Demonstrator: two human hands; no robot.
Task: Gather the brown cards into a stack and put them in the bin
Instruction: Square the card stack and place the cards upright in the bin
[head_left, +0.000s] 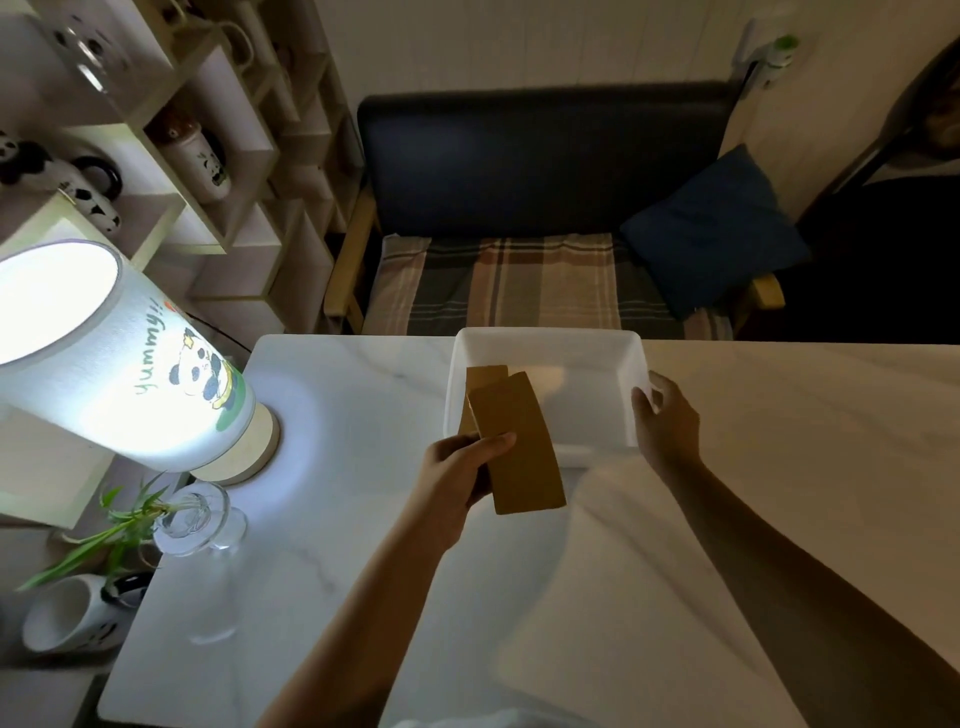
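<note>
Over the white bin's (545, 389) near-left rim, left hand (457, 467) grips fanned brown cards (519, 447); right hand (667, 421) clasps its right wall; lit lamp (130, 364) stands left.

Dim room, and the lamp (119, 358) at left blazes, its shade top blown out to white. It throws a pale pool across the table (332, 519). Right side sinks into shadow. Shelves (218, 156) bend at the wide-angle edge.

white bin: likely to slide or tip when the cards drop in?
The white bin looks like thin, light plastic on a smooth marble-like table, so it probably slides easily. The right hand grips its wall, likely to steady it. It sits low and wide, so tipping seems unlikely.
</note>
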